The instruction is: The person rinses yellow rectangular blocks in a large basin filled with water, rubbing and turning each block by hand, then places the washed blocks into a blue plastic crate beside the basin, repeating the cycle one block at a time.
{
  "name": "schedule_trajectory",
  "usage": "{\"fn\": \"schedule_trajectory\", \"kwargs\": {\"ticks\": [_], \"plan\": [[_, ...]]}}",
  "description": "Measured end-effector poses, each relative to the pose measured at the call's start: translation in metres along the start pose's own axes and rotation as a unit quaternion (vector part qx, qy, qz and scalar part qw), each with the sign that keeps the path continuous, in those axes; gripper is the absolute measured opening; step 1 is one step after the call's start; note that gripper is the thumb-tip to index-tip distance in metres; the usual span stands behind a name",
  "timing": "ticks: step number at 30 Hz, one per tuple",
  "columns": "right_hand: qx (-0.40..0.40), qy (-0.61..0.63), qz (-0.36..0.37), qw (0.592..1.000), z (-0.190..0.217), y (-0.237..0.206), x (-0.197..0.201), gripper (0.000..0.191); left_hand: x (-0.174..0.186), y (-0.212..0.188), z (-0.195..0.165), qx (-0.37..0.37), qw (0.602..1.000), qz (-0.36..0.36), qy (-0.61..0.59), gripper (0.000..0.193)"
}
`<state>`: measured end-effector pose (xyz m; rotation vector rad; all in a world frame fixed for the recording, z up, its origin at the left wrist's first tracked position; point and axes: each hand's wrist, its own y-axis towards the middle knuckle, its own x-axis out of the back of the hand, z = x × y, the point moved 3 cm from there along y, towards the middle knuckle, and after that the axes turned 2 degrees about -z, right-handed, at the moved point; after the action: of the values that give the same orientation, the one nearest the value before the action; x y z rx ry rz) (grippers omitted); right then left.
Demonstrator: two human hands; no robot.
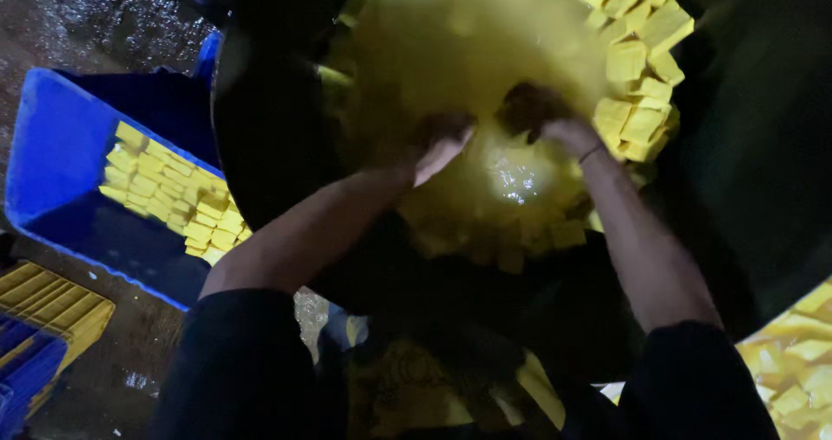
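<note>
Head view: both hands are plunged into a big dark tub (260,145) of yellow liquid (468,58). The left hand (440,145) dips in, fingers curled under; whether they grip anything, I cannot tell. The right hand (546,119) sits just beside it, fingers bent down, hold unclear too. Yellow blocks (641,58) crowd the tub's right side. More blocks fill a blue crate (61,145) at left.

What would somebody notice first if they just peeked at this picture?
Probably the big dark tub in the middle, full of yellow liquid with both hands dipped in: left hand, right hand. Yellow blocks are piled along the tub's upper right side. At the left, a blue crate holds neat rows of more blocks.
</note>
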<state>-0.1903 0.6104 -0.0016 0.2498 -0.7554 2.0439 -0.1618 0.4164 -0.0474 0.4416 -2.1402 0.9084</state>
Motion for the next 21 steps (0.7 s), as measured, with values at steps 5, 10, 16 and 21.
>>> {"fn": "schedule_trajectory", "kwargs": {"ticks": [5, 10, 16, 21], "plan": [[-0.004, -0.219, -0.128, 0.967, 0.038, 0.09, 0.052, 0.029, 0.052, 0.038, 0.045, 0.063, 0.985, -0.159, -0.003, 0.038], [-0.068, -0.383, -0.178, 0.904, 0.061, 0.149, 0.037, 0.028, 0.065, 0.057, 0.061, 0.096, 0.987, -0.12, -0.045, 0.036], [-0.047, -0.364, -0.174, 0.914, 0.067, 0.161, 0.034, 0.028, 0.066, 0.066, 0.075, 0.113, 0.98, -0.081, -0.143, 0.035], [-0.009, 0.03, -0.063, 0.998, 0.03, 0.111, 0.054, 0.029, 0.057, 0.056, 0.086, 0.159, 0.808, -0.147, -0.547, 0.034]]}}
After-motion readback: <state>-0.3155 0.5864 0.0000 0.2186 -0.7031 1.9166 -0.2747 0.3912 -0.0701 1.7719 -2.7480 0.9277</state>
